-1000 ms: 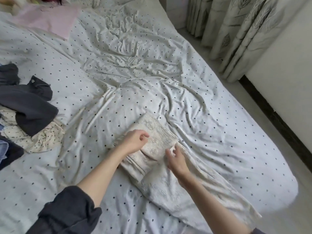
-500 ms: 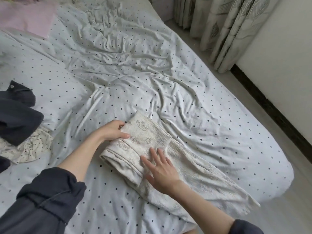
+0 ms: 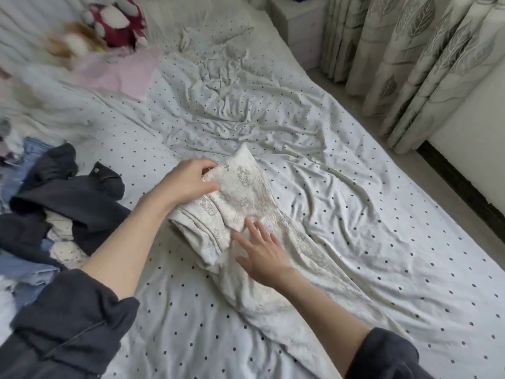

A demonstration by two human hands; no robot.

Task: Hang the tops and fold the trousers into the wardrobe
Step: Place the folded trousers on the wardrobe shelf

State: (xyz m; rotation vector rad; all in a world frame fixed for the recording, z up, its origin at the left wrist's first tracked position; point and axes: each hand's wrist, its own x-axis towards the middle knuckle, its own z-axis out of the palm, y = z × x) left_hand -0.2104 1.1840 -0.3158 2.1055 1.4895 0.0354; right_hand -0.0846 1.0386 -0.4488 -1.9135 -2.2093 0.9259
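Cream patterned trousers (image 3: 240, 198) lie partly folded on a polka-dot bed sheet (image 3: 355, 203). The left hand (image 3: 188, 181) pinches the folded upper edge, while the right hand (image 3: 262, 253) presses flat, fingers straight, on the cloth.

Dark grey sleeves (image 3: 68, 324), apparently pushed up

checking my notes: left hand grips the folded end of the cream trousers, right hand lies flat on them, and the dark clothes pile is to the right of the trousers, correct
Not quite. The head view shows the dark clothes pile to the left of the trousers, not the right. The rest holds: the left hand grips the folded end, and the right hand lies flat on them, fingers straight.
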